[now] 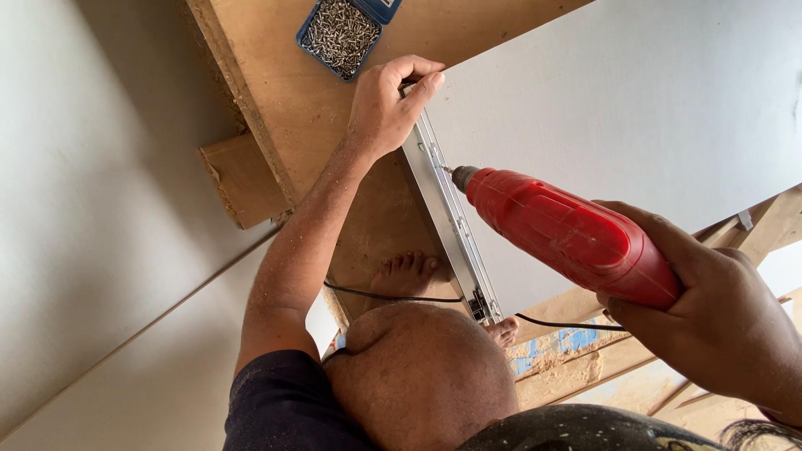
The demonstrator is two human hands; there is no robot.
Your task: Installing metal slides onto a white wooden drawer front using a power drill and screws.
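My left hand [386,104] grips the far end of a long metal drawer rail [451,225] and holds it against the edge of a white board [626,108]. A red electric drill [564,230] is in my right hand [710,309], with its bit pressed against the rail about a third of the way down from my left hand. The rail runs toward me between the white board and a brown wooden board [284,92]. My bare knee [418,376] and bare foot [407,276] sit just under the rail's near end.
A blue box of screws [342,32] lies open on the brown board, just beyond my left hand. A black cord [384,294] crosses under the rail near my foot. Wooden frame pieces and sawdust [568,367] are at lower right. A wood block [242,179] juts out at left.
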